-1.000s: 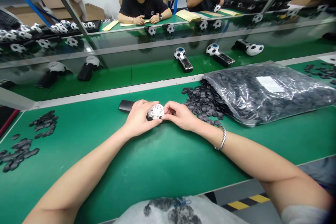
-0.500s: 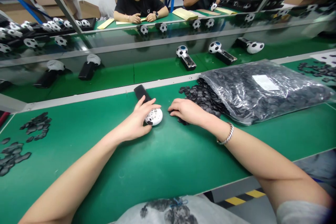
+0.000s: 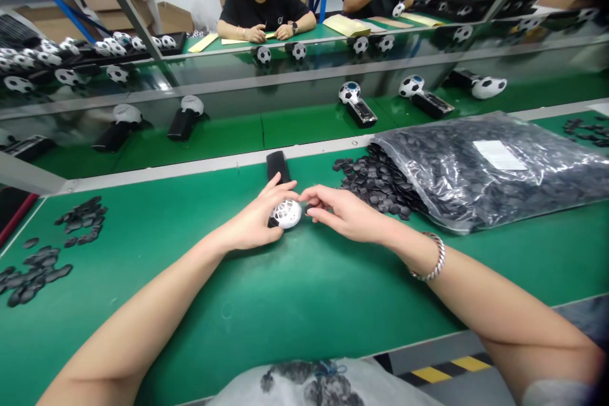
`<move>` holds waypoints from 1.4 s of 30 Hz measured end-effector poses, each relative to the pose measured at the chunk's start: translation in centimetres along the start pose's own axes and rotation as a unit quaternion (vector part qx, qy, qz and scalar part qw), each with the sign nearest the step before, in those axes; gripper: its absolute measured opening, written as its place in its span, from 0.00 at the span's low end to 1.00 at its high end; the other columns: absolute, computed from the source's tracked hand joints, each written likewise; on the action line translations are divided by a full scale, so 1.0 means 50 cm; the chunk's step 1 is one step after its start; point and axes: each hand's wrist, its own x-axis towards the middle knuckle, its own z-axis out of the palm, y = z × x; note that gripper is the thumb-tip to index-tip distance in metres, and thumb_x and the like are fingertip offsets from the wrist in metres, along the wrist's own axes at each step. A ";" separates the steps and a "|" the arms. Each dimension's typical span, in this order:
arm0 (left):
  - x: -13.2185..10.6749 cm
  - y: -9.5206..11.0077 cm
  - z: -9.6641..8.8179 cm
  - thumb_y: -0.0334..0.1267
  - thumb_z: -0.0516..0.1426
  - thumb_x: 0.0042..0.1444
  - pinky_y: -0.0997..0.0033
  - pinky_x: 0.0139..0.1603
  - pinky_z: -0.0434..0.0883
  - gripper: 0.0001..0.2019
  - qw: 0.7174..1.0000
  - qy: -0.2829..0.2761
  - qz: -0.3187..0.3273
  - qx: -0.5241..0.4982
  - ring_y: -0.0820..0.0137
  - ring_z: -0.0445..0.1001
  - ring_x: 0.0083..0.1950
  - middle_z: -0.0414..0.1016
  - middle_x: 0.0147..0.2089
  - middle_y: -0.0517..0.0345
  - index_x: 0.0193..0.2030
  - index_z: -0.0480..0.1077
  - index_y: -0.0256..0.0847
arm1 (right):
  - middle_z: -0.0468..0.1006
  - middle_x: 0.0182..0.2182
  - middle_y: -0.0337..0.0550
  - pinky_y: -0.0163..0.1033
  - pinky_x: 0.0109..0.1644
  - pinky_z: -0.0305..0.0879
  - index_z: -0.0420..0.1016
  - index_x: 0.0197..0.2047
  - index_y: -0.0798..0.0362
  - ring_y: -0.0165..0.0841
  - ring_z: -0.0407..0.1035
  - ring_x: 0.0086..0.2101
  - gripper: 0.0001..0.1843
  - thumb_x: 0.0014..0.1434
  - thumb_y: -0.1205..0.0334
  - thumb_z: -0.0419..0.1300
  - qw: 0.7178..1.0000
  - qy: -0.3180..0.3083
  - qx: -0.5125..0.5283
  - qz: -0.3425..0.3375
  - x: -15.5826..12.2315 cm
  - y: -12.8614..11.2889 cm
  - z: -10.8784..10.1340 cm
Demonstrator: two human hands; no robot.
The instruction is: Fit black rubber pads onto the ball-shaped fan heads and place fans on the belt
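Note:
My left hand (image 3: 259,216) is closed around a device with a white, soccer-ball-like head (image 3: 288,214) and a black handle (image 3: 277,165) that points away from me on the green table (image 3: 228,330). Open cut-outs and a black patch show on the white head; my fingers hide part of it. Just right of the head, my right hand (image 3: 340,212) pinches a small black piece (image 3: 309,209) between thumb and forefinger. Behind that hand lies a heap of similar black pieces (image 3: 375,181), spilling from a clear plastic bag (image 3: 495,165).
More black pieces lie in piles (image 3: 40,269) at the left. Beyond the table's metal edge, a green conveyor (image 3: 238,130) carries several ball-headed devices (image 3: 359,104). Two people sit across from me, by trays of soccer-ball heads (image 3: 114,44). A slanted metal post (image 3: 126,3) stands at left.
My right hand has come away from the heap with a black piece and moved close to the white head. The view has shifted slightly; conveyor devices appear farther right.

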 end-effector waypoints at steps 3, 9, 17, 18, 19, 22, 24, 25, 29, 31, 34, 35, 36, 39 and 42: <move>0.004 0.003 0.009 0.23 0.52 0.43 0.46 0.64 0.44 0.30 1.000 0.015 0.007 0.006 0.59 0.31 0.69 0.47 0.67 0.52 0.56 0.57 0.43 | 0.73 0.31 0.39 0.33 0.36 0.61 0.68 0.39 0.56 0.28 0.67 0.29 0.08 0.59 0.74 0.52 1.000 0.005 -0.019 -0.005 -0.002 -0.014 0.009; 0.008 0.003 0.022 0.40 0.60 0.47 0.45 0.64 0.46 0.28 0.998 0.053 -0.010 -0.014 0.55 0.33 0.69 0.49 0.66 0.48 0.55 0.58 0.42 | 0.71 0.30 0.39 0.34 0.36 0.61 0.71 0.32 0.54 0.31 0.65 0.32 0.02 0.56 0.68 0.58 0.996 0.082 0.035 -0.002 -0.003 -0.016 0.028; 0.008 -0.005 0.030 0.44 0.58 0.51 0.46 0.64 0.48 0.24 0.996 0.084 0.005 -0.028 0.56 0.39 0.68 0.60 0.60 0.48 0.54 0.60 0.41 | 0.69 0.27 0.38 0.34 0.31 0.60 0.72 0.29 0.55 0.29 0.62 0.27 0.05 0.52 0.62 0.61 0.980 0.085 0.169 0.064 0.009 0.013 0.061; 0.009 -0.005 0.030 0.44 0.57 0.51 0.47 0.65 0.47 0.23 0.996 0.087 0.010 -0.028 0.57 0.40 0.68 0.62 0.59 0.49 0.54 0.60 0.41 | 0.69 0.25 0.38 0.33 0.30 0.60 0.71 0.29 0.56 0.28 0.62 0.26 0.06 0.51 0.61 0.61 0.973 0.081 0.203 0.078 0.011 0.017 0.064; 0.010 -0.005 0.031 0.43 0.57 0.52 0.47 0.65 0.45 0.22 0.995 0.091 0.016 -0.026 0.58 0.42 0.68 0.63 0.58 0.49 0.53 0.60 0.41 | 0.68 0.24 0.37 0.33 0.30 0.59 0.70 0.29 0.56 0.28 0.61 0.25 0.07 0.50 0.61 0.62 0.965 0.079 0.232 0.089 0.014 0.021 0.066; 0.013 -0.002 0.032 0.39 0.56 0.52 0.49 0.66 0.42 0.19 0.995 0.098 0.026 -0.021 0.60 0.46 0.67 0.64 0.55 0.51 0.51 0.60 0.40 | 0.68 0.23 0.35 0.33 0.30 0.59 0.67 0.27 0.56 0.27 0.61 0.24 0.11 0.47 0.59 0.64 0.950 0.081 0.280 0.108 0.018 0.029 0.069; 0.016 0.001 0.033 0.37 0.55 0.52 0.49 0.67 0.42 0.18 0.994 0.099 0.029 -0.022 0.61 0.48 0.66 0.65 0.54 0.52 0.50 0.60 0.40 | 0.67 0.23 0.35 0.33 0.30 0.58 0.66 0.28 0.56 0.27 0.61 0.24 0.12 0.46 0.58 0.64 0.945 0.077 0.294 0.117 0.019 0.031 0.071; 0.017 0.003 0.033 0.37 0.55 0.52 0.49 0.67 0.42 0.18 0.994 0.098 0.029 -0.023 0.61 0.49 0.66 0.65 0.54 0.52 0.50 0.60 0.40 | 0.67 0.23 0.34 0.33 0.30 0.58 0.65 0.28 0.56 0.27 0.60 0.24 0.13 0.47 0.58 0.64 0.944 0.074 0.297 0.120 0.019 0.032 0.072; 0.020 0.011 0.032 0.35 0.54 0.51 0.47 0.65 0.47 0.16 0.994 0.099 0.014 -0.030 0.58 0.48 0.66 0.66 0.53 0.53 0.48 0.61 0.42 | 0.64 0.23 0.33 0.32 0.29 0.57 0.63 0.28 0.55 0.27 0.59 0.24 0.13 0.47 0.57 0.64 0.949 0.078 0.282 0.117 0.014 0.033 0.083; 0.020 0.013 0.033 0.33 0.54 0.50 0.47 0.64 0.50 0.16 0.995 0.095 0.012 -0.030 0.57 0.47 0.67 0.66 0.53 0.53 0.48 0.62 0.42 | 0.65 0.23 0.34 0.32 0.30 0.58 0.63 0.27 0.55 0.27 0.60 0.25 0.14 0.48 0.57 0.64 0.954 0.081 0.270 0.106 0.014 0.035 0.082; 0.019 0.012 0.039 0.32 0.54 0.49 0.50 0.63 0.52 0.18 0.995 0.093 0.019 -0.027 0.59 0.47 0.67 0.66 0.54 0.53 0.49 0.61 0.42 | 0.67 0.23 0.35 0.32 0.29 0.59 0.63 0.27 0.55 0.28 0.61 0.25 0.13 0.51 0.57 0.62 0.968 0.046 0.223 0.103 0.024 0.050 0.052; 0.019 0.011 0.041 0.32 0.55 0.48 0.51 0.63 0.53 0.19 0.995 0.094 0.019 -0.026 0.59 0.47 0.66 0.65 0.54 0.52 0.49 0.61 0.43 | 0.68 0.24 0.35 0.33 0.30 0.60 0.65 0.28 0.55 0.28 0.62 0.25 0.11 0.53 0.58 0.62 0.979 0.049 0.167 0.106 0.030 0.059 0.032; 0.018 0.009 0.044 0.33 0.57 0.48 0.51 0.63 0.53 0.19 0.995 0.096 0.017 -0.027 0.58 0.48 0.66 0.64 0.55 0.52 0.48 0.61 0.43 | 0.69 0.25 0.37 0.33 0.32 0.60 0.67 0.29 0.56 0.29 0.63 0.27 0.09 0.55 0.60 0.61 0.988 0.067 0.081 0.112 0.037 0.070 0.009; 0.015 0.006 0.049 0.40 0.60 0.47 0.50 0.62 0.55 0.19 0.994 0.099 0.017 -0.035 0.56 0.50 0.65 0.64 0.54 0.50 0.46 0.62 0.43 | 0.72 0.33 0.43 0.36 0.40 0.60 0.73 0.34 0.56 0.34 0.65 0.36 0.03 0.58 0.65 0.59 0.947 0.114 -0.267 0.140 0.053 0.108 -0.058; 0.011 0.005 0.049 0.41 0.59 0.48 0.50 0.61 0.55 0.19 0.993 0.114 -0.001 -0.011 0.56 0.51 0.64 0.59 0.55 0.49 0.47 0.62 0.44 | 0.73 0.35 0.48 0.37 0.41 0.60 0.74 0.36 0.57 0.39 0.65 0.40 0.05 0.60 0.66 0.57 0.876 0.047 -0.454 0.152 0.060 0.135 -0.088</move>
